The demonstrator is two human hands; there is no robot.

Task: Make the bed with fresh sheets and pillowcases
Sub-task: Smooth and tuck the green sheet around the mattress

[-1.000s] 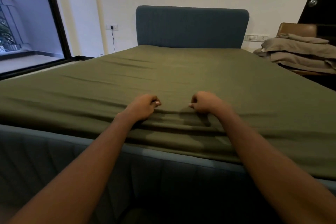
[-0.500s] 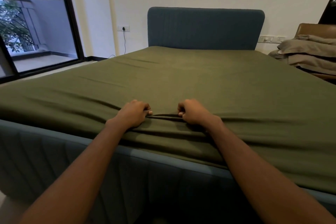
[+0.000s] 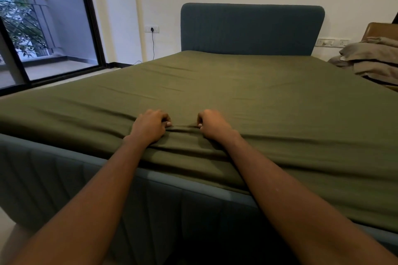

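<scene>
The olive-green sheet [image 3: 247, 97] lies spread over the whole mattress, from the foot end near the camera up to the headboard [image 3: 252, 28], w/ its near edge hanging over the foot of the bed frame [image 3: 64, 178]. Left hand [image 3: 149, 126] and right hand [image 3: 212, 125] sit close together on the sheet near that foot edge, both curled into fists and pinching a small ridge of fabric bunched between them.

Risks from here, as I judge them: a hard tug toward the foot could drag the far end away from the headboard (can't tell if it's tucked there). Gripping only at the centre means the pull goes down the middle, so the sides may stay slack and the long creases on the left half could set in rather than flatten. The bunched ridge may also stay as a fold if it's let go w/o smoothing outward. Overhang at the foot looks short, so the tuck may be shallow and slip out.

Fabric is thin, matte and soft, prob. cotton-like; it drapes limply and takes shallow wrinkles easily. Mattress beneath is a flat slab w/ squared edges. Bed frame and headboard are blue-grey upholstery w/ vertical channel ribbing, the headboard's corners rounded.

Further out, a pile of beige bedding [image 3: 374, 58] sits heaped on a brown chair [image 3: 381, 29] to the right, rumpled and loosely stacked. A glass sliding door [image 3: 43, 28] w/ a dark frame is at left
</scene>
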